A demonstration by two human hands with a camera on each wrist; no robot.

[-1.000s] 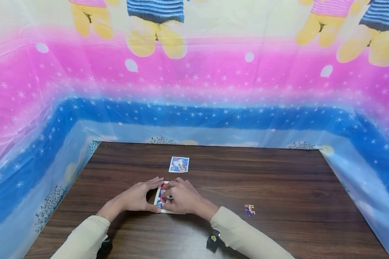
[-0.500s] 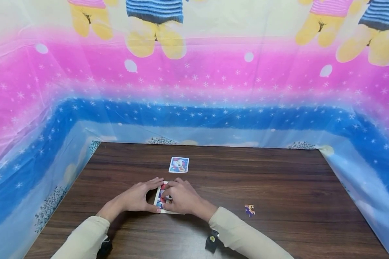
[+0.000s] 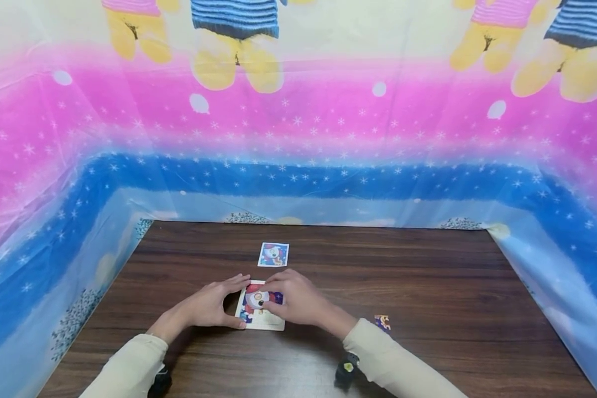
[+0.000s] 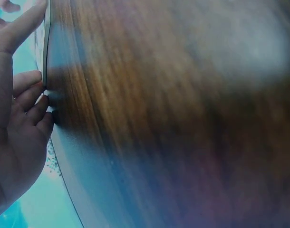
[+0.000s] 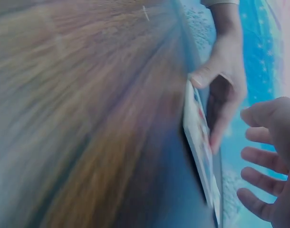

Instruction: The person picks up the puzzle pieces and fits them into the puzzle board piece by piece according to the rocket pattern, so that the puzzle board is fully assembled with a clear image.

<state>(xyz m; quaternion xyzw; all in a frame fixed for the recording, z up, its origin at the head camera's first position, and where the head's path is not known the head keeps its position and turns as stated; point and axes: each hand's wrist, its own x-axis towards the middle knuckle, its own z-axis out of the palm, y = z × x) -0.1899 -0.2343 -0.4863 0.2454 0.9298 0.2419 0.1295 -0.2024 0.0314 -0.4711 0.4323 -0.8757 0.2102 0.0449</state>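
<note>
A small square puzzle board (image 3: 268, 321) lies flat on the dark wooden table. Its picture shows a white-faced character in red, and a pale bare area shows at its lower right. My left hand (image 3: 211, 302) holds the board's left side, thumb at the near corner and fingertips at the far one. In the right wrist view that thumb rests on the edge of the board (image 5: 196, 126). Over the board's right part hovers my right hand (image 3: 302, 301); the right wrist view shows its fingers (image 5: 261, 159) spread, holding nothing. A purple-and-yellow puzzle piece (image 3: 382, 322) lies to the right, partly behind my right sleeve.
Beyond the board lies a small printed picture card (image 3: 273, 254) with a similar character. The wooden table (image 3: 428, 276) ends at the back against a pink-and-blue printed cloth (image 3: 318, 177), which also closes both sides. A dark wrist device (image 3: 347, 371) hangs below my right sleeve.
My right hand has lifted off the board and shifted right, its fingers opening, so more of the picture shows. The left hand has stayed in place.
</note>
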